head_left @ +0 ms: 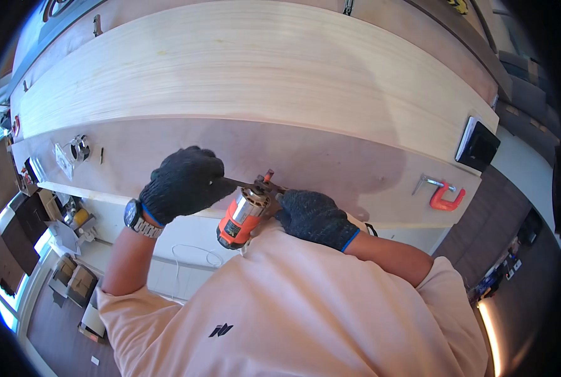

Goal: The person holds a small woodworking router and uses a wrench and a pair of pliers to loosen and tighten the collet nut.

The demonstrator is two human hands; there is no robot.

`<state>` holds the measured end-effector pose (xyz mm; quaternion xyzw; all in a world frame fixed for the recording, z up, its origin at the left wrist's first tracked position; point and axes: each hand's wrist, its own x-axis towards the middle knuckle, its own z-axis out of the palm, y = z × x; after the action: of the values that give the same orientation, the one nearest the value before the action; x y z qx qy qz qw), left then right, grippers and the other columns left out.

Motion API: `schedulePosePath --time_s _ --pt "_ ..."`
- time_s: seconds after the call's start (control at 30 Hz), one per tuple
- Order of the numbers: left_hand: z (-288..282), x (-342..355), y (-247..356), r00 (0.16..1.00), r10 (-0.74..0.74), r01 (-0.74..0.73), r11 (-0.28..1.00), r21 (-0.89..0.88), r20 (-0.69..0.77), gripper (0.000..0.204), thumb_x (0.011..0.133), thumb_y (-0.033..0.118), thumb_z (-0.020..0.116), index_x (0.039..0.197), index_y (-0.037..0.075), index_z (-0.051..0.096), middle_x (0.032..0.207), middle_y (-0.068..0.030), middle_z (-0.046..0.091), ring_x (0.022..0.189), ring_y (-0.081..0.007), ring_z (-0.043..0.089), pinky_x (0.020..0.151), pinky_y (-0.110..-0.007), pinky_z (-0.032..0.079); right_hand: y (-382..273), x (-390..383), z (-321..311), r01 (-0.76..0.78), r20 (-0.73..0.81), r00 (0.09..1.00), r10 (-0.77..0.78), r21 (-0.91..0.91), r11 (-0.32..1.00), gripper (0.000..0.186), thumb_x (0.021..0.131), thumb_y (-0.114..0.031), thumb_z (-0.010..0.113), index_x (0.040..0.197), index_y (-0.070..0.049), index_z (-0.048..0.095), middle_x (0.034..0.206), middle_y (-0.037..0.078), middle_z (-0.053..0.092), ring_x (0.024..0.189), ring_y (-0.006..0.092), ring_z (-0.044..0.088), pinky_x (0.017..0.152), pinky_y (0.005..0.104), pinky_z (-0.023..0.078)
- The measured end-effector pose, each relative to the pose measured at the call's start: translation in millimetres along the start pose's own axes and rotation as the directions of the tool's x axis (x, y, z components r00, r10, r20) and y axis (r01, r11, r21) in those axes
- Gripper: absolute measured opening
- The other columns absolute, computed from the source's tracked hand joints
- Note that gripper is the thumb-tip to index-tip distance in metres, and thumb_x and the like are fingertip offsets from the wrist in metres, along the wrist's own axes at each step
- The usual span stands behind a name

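An orange and silver trim router motor (238, 221) is tilted against my shirt, its collet end up and a reddish bit (268, 175) sticking out. My left hand (186, 181), in a black glove, is closed round a thin dark wrench (238, 183) that reaches to the collet. On the other side my right hand (315, 217), also gloved, is closed beside the collet. Between its fingers runs another dark flat metal piece (277, 187), apparently a second wrench, mostly hidden by the glove.
A long pale wooden board (230, 69) lies across the workbench (331, 160). A silver ring-shaped part (79, 147) and a clear plastic piece (62, 160) are at left. At right are a red C-clamp (444, 196) and a black box-like item (479, 146). A white cable (196, 251) hangs below the bench.
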<state>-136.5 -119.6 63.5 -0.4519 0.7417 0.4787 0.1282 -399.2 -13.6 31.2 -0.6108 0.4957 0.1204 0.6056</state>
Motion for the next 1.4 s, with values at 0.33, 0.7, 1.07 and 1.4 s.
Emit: schedulePosePath --time_s 0.33,0.7,1.07,1.4 --pt "7 12 28 0.979 0.117 -0.194 0.777 0.598 0.166 0.035 0.091 0.040 0.072 0.082 0.007 0.074 0.102 -0.0147 0.070 0.080 -0.0339 0.070 0.072 -0.047 0.056 6 -5 -4 0.093 -0.016 0.996 -0.092 0.091 0.992 0.028 0.091 -0.025 0.064 0.102 0.001 0.069 0.097 0.027 0.071 0.093 0.0444 0.070 0.082 0.0559 0.054" --pt "0 -9 32 0.972 -0.104 -0.018 0.864 0.503 0.212 0.023 0.095 0.020 0.066 0.113 0.009 0.073 0.094 -0.0121 0.070 0.094 -0.0334 0.069 0.080 -0.047 0.057 3 -11 -10 0.126 -0.048 0.992 -0.121 0.122 0.985 0.053 0.090 -0.050 0.072 0.107 0.000 0.070 0.099 0.025 0.073 0.096 0.0431 0.071 0.085 0.0543 0.054" --pt "-25 -11 -19 0.943 0.053 -0.079 0.995 0.068 0.327 0.044 0.091 0.011 0.067 0.136 0.012 0.066 0.120 -0.0147 0.073 0.106 -0.0339 0.069 0.093 -0.046 0.055 -1 -4 -6 0.070 -0.033 0.997 -0.069 0.033 0.997 0.057 0.091 -0.053 0.070 0.104 0.003 0.070 0.094 0.028 0.072 0.092 0.0445 0.071 0.081 0.0540 0.056" --pt "-41 -2 22 0.907 -0.006 -0.237 0.820 0.521 0.421 0.054 0.083 0.001 0.062 0.134 0.017 0.069 0.115 -0.0092 0.074 0.104 -0.0297 0.068 0.102 -0.046 0.048 -2 -8 -12 0.086 -0.021 0.996 -0.086 -0.001 0.996 0.042 0.091 -0.036 0.068 0.109 0.002 0.069 0.100 0.026 0.072 0.096 0.0423 0.071 0.084 0.0534 0.056"
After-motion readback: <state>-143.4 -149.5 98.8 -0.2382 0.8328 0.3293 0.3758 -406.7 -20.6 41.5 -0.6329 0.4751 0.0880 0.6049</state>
